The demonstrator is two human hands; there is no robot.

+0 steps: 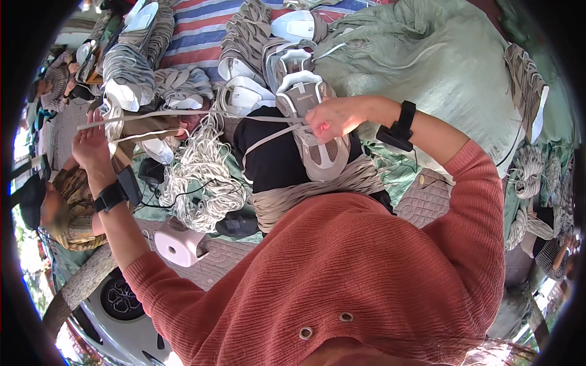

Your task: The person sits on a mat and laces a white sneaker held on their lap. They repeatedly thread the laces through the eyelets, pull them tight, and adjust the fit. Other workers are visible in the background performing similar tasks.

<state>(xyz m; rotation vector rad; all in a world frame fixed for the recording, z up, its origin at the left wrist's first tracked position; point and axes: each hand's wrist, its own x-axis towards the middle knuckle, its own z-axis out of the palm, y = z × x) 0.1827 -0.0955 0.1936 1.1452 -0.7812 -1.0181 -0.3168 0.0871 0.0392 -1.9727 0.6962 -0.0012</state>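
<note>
A grey-beige shoe upper (318,157) with a mesh toe lies on my black-covered lap, toe toward me. My right hand (334,119) is closed at its lacing area, pinching a pale flat shoelace (201,113). The lace stretches leftward from there to my left hand (91,143), which is raised far out at the left. Its fingers are stretched upward, and the lace crosses in front of them with its end sticking out beyond. A second lace strand (268,143) hangs from the shoe over the black cloth. Whether the left fingers pinch the lace is unclear.
A heap of white laces (198,174) lies left of my lap. Stacked shoe uppers (128,70) stand ahead on a striped sheet (195,36). A big pale green sack (421,67) bulges at the right. A pink-white stool (177,244) and another person (70,201) are at the left.
</note>
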